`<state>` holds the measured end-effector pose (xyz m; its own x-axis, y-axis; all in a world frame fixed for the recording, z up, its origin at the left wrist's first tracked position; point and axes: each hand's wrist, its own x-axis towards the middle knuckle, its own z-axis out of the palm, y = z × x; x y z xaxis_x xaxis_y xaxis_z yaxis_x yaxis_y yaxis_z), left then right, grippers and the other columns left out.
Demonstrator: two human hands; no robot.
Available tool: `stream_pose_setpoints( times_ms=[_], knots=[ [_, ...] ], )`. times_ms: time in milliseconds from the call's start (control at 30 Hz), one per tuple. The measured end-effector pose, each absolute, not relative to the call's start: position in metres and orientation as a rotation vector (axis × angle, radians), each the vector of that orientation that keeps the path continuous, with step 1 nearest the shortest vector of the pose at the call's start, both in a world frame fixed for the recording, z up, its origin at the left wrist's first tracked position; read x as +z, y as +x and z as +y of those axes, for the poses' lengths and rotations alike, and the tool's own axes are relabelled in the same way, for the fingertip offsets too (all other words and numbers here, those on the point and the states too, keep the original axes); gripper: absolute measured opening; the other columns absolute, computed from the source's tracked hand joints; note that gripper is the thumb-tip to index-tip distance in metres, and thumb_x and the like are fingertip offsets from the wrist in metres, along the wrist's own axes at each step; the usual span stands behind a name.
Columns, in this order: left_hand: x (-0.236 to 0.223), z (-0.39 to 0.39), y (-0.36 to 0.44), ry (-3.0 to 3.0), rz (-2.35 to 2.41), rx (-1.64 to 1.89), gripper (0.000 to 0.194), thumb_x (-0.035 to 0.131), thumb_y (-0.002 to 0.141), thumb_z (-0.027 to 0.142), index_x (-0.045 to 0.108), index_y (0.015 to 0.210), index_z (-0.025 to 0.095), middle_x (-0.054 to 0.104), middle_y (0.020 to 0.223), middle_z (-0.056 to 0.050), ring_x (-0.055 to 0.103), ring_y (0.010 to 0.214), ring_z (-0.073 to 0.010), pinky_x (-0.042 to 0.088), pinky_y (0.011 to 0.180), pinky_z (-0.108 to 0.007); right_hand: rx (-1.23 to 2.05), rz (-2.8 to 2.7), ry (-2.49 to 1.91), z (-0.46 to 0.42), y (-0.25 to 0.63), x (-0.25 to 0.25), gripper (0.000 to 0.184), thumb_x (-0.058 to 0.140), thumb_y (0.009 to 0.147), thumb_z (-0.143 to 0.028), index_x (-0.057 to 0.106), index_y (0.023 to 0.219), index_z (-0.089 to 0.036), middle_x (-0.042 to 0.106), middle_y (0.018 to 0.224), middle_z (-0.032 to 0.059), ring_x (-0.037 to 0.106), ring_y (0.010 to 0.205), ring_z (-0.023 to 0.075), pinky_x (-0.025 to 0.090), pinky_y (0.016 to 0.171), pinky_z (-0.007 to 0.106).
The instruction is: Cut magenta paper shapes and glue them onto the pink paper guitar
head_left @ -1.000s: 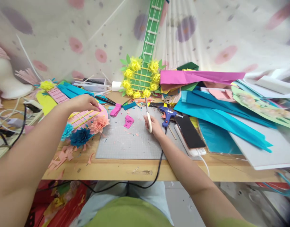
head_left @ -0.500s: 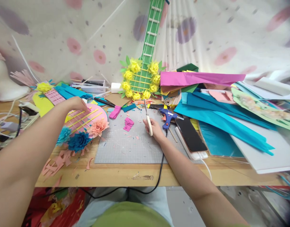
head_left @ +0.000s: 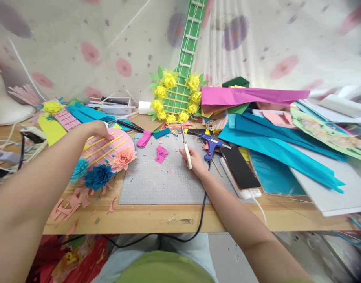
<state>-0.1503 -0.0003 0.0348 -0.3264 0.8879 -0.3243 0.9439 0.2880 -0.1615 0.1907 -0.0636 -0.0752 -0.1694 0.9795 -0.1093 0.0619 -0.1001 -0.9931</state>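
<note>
My left hand [head_left: 98,129] reaches over the pink paper guitar [head_left: 121,136] on the left of the table. Its bent fingers are closed at the guitar's upper part, with the fingertips partly hidden. Yellow strips cross the guitar body, and a coral paper flower [head_left: 123,158], a dark blue paper flower [head_left: 99,175] and a light blue one [head_left: 79,169] trim its near edge. In my right hand [head_left: 195,160] is a pair of white-handled scissors [head_left: 186,151], blades pointing away from me, over the grey cutting mat [head_left: 159,188]. Magenta paper pieces [head_left: 161,154] lie on the mat.
A green paper guitar [head_left: 184,70] with yellow flowers stands against the curtain. Right of my hand lie a blue glue gun [head_left: 211,146] with its black cord, a phone [head_left: 240,167] and blue paper [head_left: 280,145]. Pink scraps [head_left: 71,202] litter the left front.
The view has shifted slightly. My left fingers stay at the pink guitar, and my right hand still holds the scissors over the mat.
</note>
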Motion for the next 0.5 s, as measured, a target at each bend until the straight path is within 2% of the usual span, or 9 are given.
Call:
stream_pose_setpoints(
  times_ms=[67, 167, 333, 500],
  knots=[
    [0.037, 0.001, -0.145, 1.651, 2.333, -0.773, 0.043, 0.065, 0.066, 0.040, 0.063, 0.076, -0.001, 0.064, 0.078, -0.013, 0.056, 0.078, -0.0215, 0.043, 0.074, -0.030, 1.383, -1.332, -1.239, -0.063, 0.190, -0.076, 0.040, 0.061, 0.063, -0.054, 0.040, 0.064, -0.020, 0.039, 0.042, -0.0084, 0.035, 0.035, 0.0058, 0.025, 0.037, 0.020],
    [0.034, 0.005, -0.146, 1.706, 2.353, -0.846, 0.045, 0.062, 0.069, 0.041, 0.062, 0.083, -0.001, 0.064, 0.086, -0.013, 0.056, 0.081, -0.0209, 0.042, 0.076, -0.028, 1.354, -1.359, -1.261, -0.063, 0.190, -0.079, 0.040, 0.060, 0.062, -0.055, 0.041, 0.064, -0.020, 0.039, 0.043, -0.0082, 0.034, 0.036, 0.0059, 0.025, 0.038, 0.020],
    [0.024, 0.008, -0.152, 1.740, 2.405, -0.820, 0.047, 0.066, 0.065, 0.039, 0.060, 0.087, -0.001, 0.062, 0.094, -0.014, 0.054, 0.091, -0.0236, 0.040, 0.081, -0.030, 1.326, -1.403, -1.269, -0.062, 0.190, -0.082, 0.040, 0.060, 0.062, -0.056, 0.043, 0.067, -0.020, 0.038, 0.044, -0.0081, 0.034, 0.038, 0.0065, 0.025, 0.040, 0.021],
    [0.034, -0.004, -0.130, 1.552, 2.535, -0.652, 0.047, 0.067, 0.066, 0.034, 0.055, 0.100, 0.002, 0.056, 0.110, -0.015, 0.049, 0.104, -0.0293, 0.036, 0.087, -0.042, 1.264, -1.452, -1.298, -0.064, 0.190, -0.080, 0.039, 0.059, 0.062, -0.055, 0.044, 0.066, -0.019, 0.038, 0.046, -0.0076, 0.035, 0.042, 0.0069, 0.027, 0.043, 0.021]
  ],
)
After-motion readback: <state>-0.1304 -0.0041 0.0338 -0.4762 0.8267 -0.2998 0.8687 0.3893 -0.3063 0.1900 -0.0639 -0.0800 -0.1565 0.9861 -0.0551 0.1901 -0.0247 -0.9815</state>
